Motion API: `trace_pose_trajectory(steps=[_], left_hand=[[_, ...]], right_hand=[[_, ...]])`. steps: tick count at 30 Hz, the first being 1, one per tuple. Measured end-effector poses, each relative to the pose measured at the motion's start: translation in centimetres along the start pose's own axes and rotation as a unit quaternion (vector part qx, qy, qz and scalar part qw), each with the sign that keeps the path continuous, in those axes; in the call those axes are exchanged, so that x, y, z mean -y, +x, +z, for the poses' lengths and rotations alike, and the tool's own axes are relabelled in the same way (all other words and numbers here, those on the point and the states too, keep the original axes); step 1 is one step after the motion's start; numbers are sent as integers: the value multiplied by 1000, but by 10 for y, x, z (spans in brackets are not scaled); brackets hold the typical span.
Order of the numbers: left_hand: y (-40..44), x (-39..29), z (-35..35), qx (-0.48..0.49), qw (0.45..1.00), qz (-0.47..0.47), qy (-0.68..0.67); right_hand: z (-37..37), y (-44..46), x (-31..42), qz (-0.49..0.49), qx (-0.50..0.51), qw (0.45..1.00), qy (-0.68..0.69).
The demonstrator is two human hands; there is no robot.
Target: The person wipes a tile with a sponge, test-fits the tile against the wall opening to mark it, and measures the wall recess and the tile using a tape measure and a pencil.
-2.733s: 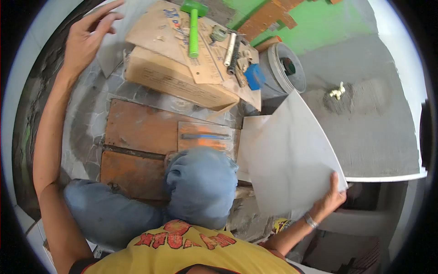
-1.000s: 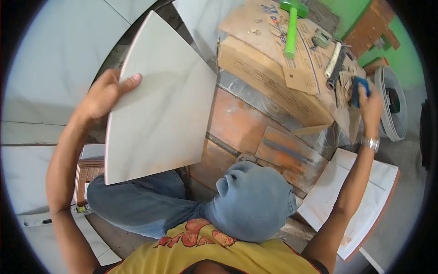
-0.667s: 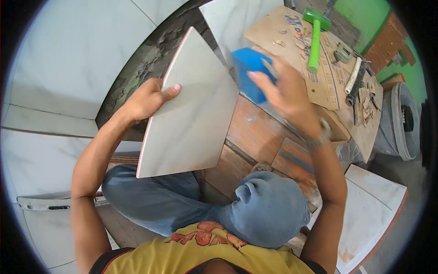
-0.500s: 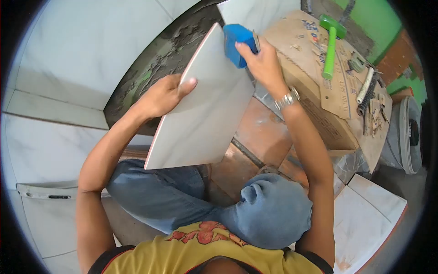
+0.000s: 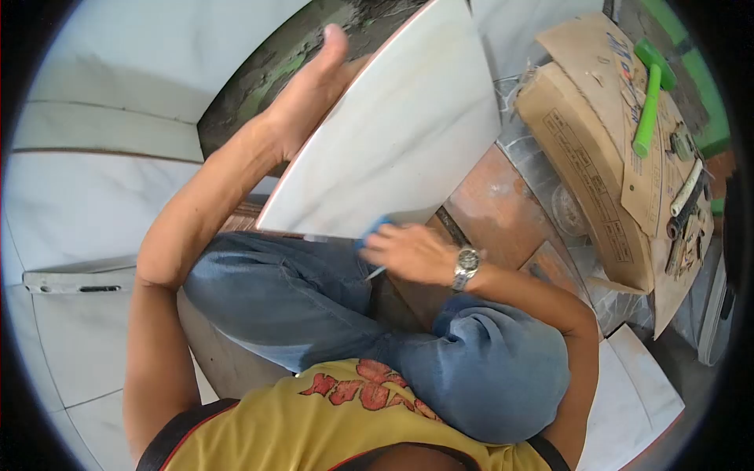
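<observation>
A white, grey-veined tile (image 5: 400,133) with a reddish edge slants above my lap. My left hand (image 5: 310,102) supports it along its left edge, thumb sticking up off the face and fingers hidden behind the tile. At the tile's lower edge, my right hand (image 5: 408,253) is closed around a blue block-like piece (image 5: 375,228), mostly covered and blurred by motion. A thin pale tip shows below those fingers; I cannot make out what it belongs to.
A cardboard box (image 5: 585,173) stands at the right, with a green mallet (image 5: 650,102) and scraps on cardboard. Another white tile (image 5: 628,385) lies lower right. At left is a level-like bar (image 5: 78,282). Rough mortar (image 5: 251,106) lies beyond my left hand.
My right hand has swept the blue piece from the tile's upper right down to its lower edge. The tile has shifted up and right, and my left thumb has come off its face.
</observation>
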State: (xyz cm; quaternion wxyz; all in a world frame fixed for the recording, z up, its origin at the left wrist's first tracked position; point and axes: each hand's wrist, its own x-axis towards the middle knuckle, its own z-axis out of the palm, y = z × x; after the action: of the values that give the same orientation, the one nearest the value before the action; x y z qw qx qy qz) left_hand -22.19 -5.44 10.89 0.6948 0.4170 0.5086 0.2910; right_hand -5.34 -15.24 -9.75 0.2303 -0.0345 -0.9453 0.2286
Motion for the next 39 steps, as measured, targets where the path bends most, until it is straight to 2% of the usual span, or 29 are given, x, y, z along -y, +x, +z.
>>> trace_pose_trajectory(steps=[1, 2, 3, 5, 6, 8, 9, 11, 13, 15, 17, 19, 21, 22, 24, 27, 29, 30, 32, 34, 36, 38, 39], left_hand=[[2, 0, -4, -4, 999, 15, 35], [9, 4, -10, -18, 999, 2, 32], [3, -3, 5, -51, 997, 6, 60], [12, 5, -16, -56, 987, -15, 147], [7, 8, -14, -54, 993, -15, 106], [8, 3, -2, -36, 999, 1, 30], [12, -2, -17, 1, 1000, -31, 3], [11, -5, -10, 30, 999, -34, -18], [9, -7, -5, 27, 999, -41, -11], [4, -11, -9, 19, 999, -37, -6], [6, -3, -3, -96, 989, -24, 113], [7, 1, 6, -170, 969, -26, 179], [9, -5, 10, -200, 958, -35, 201], [10, -5, 10, -181, 964, -19, 192], [11, -2, 5, -147, 974, 7, 173], [15, -3, -1, -51, 998, -11, 22], [14, -2, 3, -60, 996, -19, -65], [15, -1, 4, -66, 996, -24, -61], [12, -1, 6, -80, 995, -30, -59], [9, -5, 5, -94, 994, -28, -54], [3, -4, 8, -101, 994, -13, 41], [16, 3, -14, -130, 982, -6, 134], [18, -1, -15, -138, 981, -2, 139]], right_hand=[[11, -24, -14, 58, 113, 992, -21], [4, -42, -23, 79, 160, 983, -39], [-21, -48, -24, 99, 129, 987, 5], [-92, -30, 1, 115, 40, 990, 71], [-125, -15, 11, 119, -18, 989, 79], [-163, 22, 29, 51, -162, 985, 17], [-163, 39, 32, 20, -197, 980, -25], [-152, 69, 30, -35, -217, 973, -72], [-122, 82, 24, -83, -188, 975, -81], [-77, 57, 14, -74, -103, 991, -43], [-15, 12, -13, -19, -66, 998, -10], [38, -45, -40, 68, 70, 993, -64], [20, -74, -45, 99, 113, 988, -35], [1, -73, -41, 114, 133, 984, -19], [-65, -61, -29, 171, 38, 983, 58], [-177, -23, -22, 112, -217, 966, -82], [-203, 4, -39, 76, -248, 959, -116], [-206, 16, -47, 59, -250, 958, -128], [-184, 32, -62, 25, -200, 970, -133], [-116, 13, -57, 6, -135, 988, -73], [-37, -37, -67, 96, -5, 994, -42], [-15, -81, -75, 172, 104, 980, 2], [-29, -78, -79, 171, 18, 985, -14]])
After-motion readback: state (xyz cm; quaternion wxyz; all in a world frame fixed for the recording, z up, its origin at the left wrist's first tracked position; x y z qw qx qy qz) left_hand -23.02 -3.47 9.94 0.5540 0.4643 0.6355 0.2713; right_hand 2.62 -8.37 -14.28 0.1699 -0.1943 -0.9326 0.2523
